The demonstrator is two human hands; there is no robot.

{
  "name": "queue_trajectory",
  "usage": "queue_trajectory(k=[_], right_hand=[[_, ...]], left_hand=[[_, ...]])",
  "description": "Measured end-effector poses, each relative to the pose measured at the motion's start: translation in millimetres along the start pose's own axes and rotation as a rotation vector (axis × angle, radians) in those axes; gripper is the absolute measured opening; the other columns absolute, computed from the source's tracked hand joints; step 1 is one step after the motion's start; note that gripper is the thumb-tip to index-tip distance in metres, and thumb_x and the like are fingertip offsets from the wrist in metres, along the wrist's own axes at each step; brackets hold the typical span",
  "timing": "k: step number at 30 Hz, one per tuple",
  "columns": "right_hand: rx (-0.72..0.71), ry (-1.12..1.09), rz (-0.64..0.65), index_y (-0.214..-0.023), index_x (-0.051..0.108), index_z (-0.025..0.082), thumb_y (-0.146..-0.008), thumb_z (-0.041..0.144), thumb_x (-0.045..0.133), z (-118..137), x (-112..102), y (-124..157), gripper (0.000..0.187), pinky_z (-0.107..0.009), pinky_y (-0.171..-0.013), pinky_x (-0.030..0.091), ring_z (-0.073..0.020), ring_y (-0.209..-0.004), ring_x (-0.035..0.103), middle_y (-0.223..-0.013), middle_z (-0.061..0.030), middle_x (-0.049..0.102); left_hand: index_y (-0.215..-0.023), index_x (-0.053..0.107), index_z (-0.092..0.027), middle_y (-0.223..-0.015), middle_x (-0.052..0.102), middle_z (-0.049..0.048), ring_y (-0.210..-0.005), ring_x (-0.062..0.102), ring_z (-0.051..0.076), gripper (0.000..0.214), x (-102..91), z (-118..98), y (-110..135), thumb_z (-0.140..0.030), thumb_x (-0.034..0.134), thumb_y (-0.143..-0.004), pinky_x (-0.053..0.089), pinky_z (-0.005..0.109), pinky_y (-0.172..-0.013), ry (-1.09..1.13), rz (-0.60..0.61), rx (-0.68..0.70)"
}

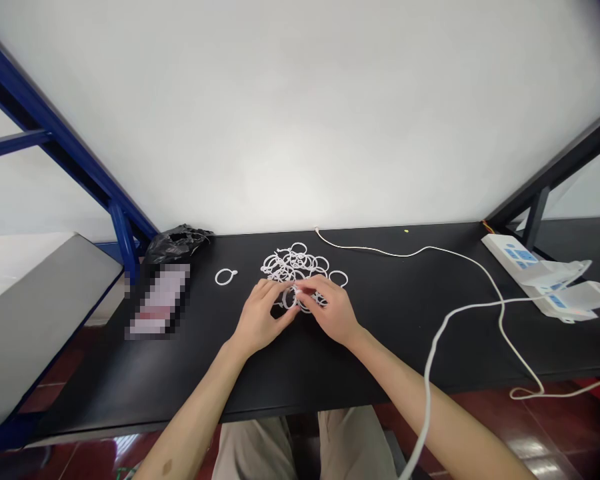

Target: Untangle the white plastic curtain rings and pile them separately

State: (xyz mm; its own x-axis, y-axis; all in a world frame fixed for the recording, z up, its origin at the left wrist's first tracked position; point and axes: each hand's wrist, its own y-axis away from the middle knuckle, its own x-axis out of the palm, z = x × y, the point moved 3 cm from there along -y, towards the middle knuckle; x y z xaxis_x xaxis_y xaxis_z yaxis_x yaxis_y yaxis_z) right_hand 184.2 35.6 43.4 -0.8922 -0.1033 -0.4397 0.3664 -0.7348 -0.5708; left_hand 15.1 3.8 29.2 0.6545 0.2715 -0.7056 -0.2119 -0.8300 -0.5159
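Note:
Between the fingertips of both hands is a white plastic ring (287, 301), a thin loop with a small tab. My left hand (261, 317) pinches it from the left, thumb below and fingers above. On the other side my right hand (334, 312) closes its fingers on the ring near its top; the fingertips hide part of it. Just beyond the hands lies a loose pile of several similar white rings (289, 265), partly covered by my fingers. One separate ring (225, 284) rests on the black table (180, 380) to the left of the pile.
A black plastic bag (175, 244) and a pixelated flat object (159, 300) lie at the left. White cables (433, 347) cross the right side, one hanging close before my right forearm. White boxes with blue labels (517, 257) lie far right. Blue frame bars (80, 150) rise at the left.

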Motion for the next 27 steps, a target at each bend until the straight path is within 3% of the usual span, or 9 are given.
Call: queue_trajectory(k=[3,6,9,12,15,18,23,27], right_hand=[[-0.104,0.267,0.028,-0.126,0.058,0.02,-0.095,0.032,0.059,3,8,5,0.033,-0.04,-0.089,0.052,-0.0224,-0.097,0.062,-0.103,-0.0081,0.069],[-0.209,0.541,0.155,-0.118,0.063,0.016,-0.094,0.037,0.059,6,23,10,0.031,-0.044,-0.089,0.048,-0.0269,-0.099,0.057,-0.106,-0.0121,0.066],[-0.266,0.683,0.255,-0.113,0.065,0.015,-0.095,0.033,0.059,9,37,13,0.026,-0.044,-0.089,0.046,-0.0272,-0.098,0.055,-0.103,-0.0111,0.066],[-0.289,0.731,0.262,-0.1,0.067,0.017,-0.097,0.024,0.054,8,44,15,0.015,-0.042,-0.089,0.044,-0.0253,-0.096,0.055,-0.095,-0.0081,0.067],[-0.294,0.74,0.241,-0.092,0.067,0.017,-0.097,0.019,0.051,6,44,15,0.017,-0.04,-0.088,0.044,-0.0241,-0.095,0.055,-0.09,-0.0072,0.067],[-0.296,0.702,0.21,-0.092,0.067,0.017,-0.097,0.017,0.051,5,41,14,0.016,-0.039,-0.088,0.044,-0.0235,-0.094,0.056,-0.091,-0.0072,0.068],[-0.277,0.556,0.11,-0.1,0.065,0.018,-0.094,0.016,0.053,0,28,10,0.013,-0.038,-0.087,0.047,-0.023,-0.095,0.057,-0.096,-0.0069,0.071],[-0.283,0.469,0.083,-0.101,0.064,0.019,-0.093,0.013,0.053,-5,21,7,0.015,-0.038,-0.087,0.05,-0.0222,-0.093,0.058,-0.097,-0.0066,0.07]], left_hand=[[-0.121,0.06,-0.02,-0.107,0.066,0.0086,-0.1,0.057,0.024,0.033,-6.8,16,-4,-0.035,0.061,-0.091,0.049,0.04,-0.091,-0.141,-0.162,-0.119],[-0.122,0.061,-0.016,-0.108,0.064,0.0125,-0.102,0.055,0.031,0.039,-21.3,43,-3,-0.038,0.061,-0.089,0.045,0.048,-0.094,-0.391,-0.349,-0.425],[-0.13,0.058,-0.014,-0.12,0.059,0.0172,-0.112,0.049,0.038,0.048,-31.3,66,2,-0.038,0.058,-0.089,0.042,0.054,-0.094,-0.562,-0.31,-0.648],[-0.139,0.051,-0.01,-0.13,0.053,0.0216,-0.119,0.044,0.043,0.057,-34.5,76,7,-0.037,0.056,-0.089,0.039,0.06,-0.096,-0.604,-0.24,-0.723],[-0.14,0.05,-0.01,-0.137,0.049,0.0219,-0.122,0.042,0.043,0.058,-34.2,72,8,-0.037,0.056,-0.089,0.038,0.062,-0.098,-0.564,-0.267,-0.68],[-0.134,0.055,-0.015,-0.131,0.054,0.0172,-0.121,0.045,0.038,0.048,-30.4,58,6,-0.038,0.055,-0.091,0.039,0.058,-0.102,-0.427,-0.293,-0.491],[-0.137,0.05,-0.024,-0.129,0.056,0.0098,-0.121,0.05,0.026,0.047,-10.5,22,5,-0.038,0.056,-0.094,0.043,0.045,-0.107,-0.091,-0.023,-0.091],[-0.138,0.05,-0.025,-0.129,0.058,0.0089,-0.12,0.051,0.026,0.047,-0.8,11,6,-0.037,0.057,-0.094,0.047,0.044,-0.104,-0.045,0.054,-0.038]])
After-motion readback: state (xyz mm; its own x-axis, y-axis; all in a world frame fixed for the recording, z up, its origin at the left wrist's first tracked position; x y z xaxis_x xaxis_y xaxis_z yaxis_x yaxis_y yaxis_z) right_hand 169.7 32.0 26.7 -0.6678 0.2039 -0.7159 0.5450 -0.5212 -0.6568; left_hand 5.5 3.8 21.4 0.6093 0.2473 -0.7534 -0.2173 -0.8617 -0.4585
